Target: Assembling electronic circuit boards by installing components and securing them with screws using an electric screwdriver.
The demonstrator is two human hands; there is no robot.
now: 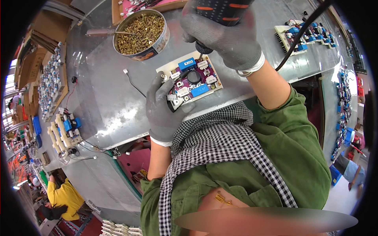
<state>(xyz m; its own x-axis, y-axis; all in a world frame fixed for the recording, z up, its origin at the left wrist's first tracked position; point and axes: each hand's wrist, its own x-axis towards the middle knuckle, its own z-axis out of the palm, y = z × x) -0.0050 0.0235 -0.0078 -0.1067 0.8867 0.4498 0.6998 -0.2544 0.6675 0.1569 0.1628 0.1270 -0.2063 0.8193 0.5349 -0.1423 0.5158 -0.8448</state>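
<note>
A purple circuit board [205, 72] with blue blocks and a round black coil lies on the metal table, set in a cream plastic base. My gloved left hand [162, 108] grips the base's left edge, fingers curled over a corner beside a white connector. Wrapped around a black and orange electric screwdriver [221, 11] is my gloved right hand [232, 45]. The driver stands nearly upright, its bit reaching down to the far edge of the board. Whether the bit sits on a screw is too small to tell.
A round tin [159, 44] full of small brass-coloured screws stands at the far left. Finished-looking boards [303, 35] sit at the right, and stacked ones [65, 129] at the left. A black cable [303, 31] hangs at the right. A person in yellow [65, 198] is at lower left.
</note>
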